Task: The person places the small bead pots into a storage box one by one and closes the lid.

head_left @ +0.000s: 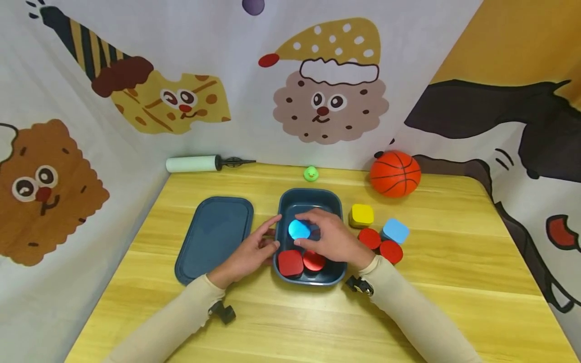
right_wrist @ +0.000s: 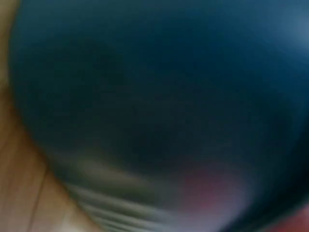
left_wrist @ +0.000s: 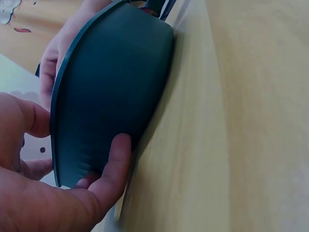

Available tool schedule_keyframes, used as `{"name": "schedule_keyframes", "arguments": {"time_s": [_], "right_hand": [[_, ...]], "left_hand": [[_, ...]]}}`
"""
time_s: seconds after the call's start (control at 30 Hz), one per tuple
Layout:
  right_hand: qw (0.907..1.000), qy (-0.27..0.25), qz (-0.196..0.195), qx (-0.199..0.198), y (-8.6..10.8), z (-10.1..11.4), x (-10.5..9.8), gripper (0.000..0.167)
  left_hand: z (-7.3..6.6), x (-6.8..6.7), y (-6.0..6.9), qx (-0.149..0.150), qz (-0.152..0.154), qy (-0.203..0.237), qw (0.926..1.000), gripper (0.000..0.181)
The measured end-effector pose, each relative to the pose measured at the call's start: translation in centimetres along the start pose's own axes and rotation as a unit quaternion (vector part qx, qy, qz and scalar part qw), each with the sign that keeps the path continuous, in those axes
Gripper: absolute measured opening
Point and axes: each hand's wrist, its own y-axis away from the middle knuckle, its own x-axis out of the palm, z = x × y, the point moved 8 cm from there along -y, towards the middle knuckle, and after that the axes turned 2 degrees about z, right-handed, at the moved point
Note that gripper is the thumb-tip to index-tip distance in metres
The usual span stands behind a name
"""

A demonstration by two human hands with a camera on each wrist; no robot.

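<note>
A deep dark blue box (head_left: 310, 194) stands on the table between both hands. My right hand (head_left: 333, 234) reaches inside it and pinches a blue block (head_left: 299, 230) with a rounded top between thumb and fingers. Near the box's front end lie a red square block (head_left: 290, 263) and a red round block (head_left: 314, 260). From the left, my left hand (head_left: 251, 252) touches the outside of the box, its fingers (left_wrist: 118, 164) against the outer wall. The right wrist view is blurred; the box fills most of it, and the pinched block cannot be made out there.
Left of the box lies a flat dark blue lid (head_left: 215, 237). On the right are a yellow block (head_left: 361, 216), a light blue block (head_left: 395, 230) and two red round blocks (head_left: 391, 251). Along the back sit a hand pump (head_left: 192, 164), a green duck (head_left: 310, 174) and a basketball (head_left: 395, 174).
</note>
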Motion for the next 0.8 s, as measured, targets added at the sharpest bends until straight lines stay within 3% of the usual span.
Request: {"name": "schedule_keyframes", "arguments": {"time_s": [0.3, 0.53, 0.8], "right_hand": [[0.9990, 0.021, 0.035, -0.020, -0.8, 0.4, 1.6, 0.060], [0.9950, 0.037, 0.090, -0.023, -1.2, 0.1, 3.2, 0.060], [0.9944, 0.045, 0.091, -0.026, -1.4, 0.1, 3.2, 0.058]], "left_hand": [[0.0, -0.1, 0.1, -0.003, 0.006, -0.012, 0.9999, 0.069], [-0.1, 0.1, 0.2, -0.005, 0.016, -0.017, 0.9997, 0.071], [-0.3, 0.0, 0.1, 0.000, 0.018, -0.013, 0.9998, 0.070]]}}
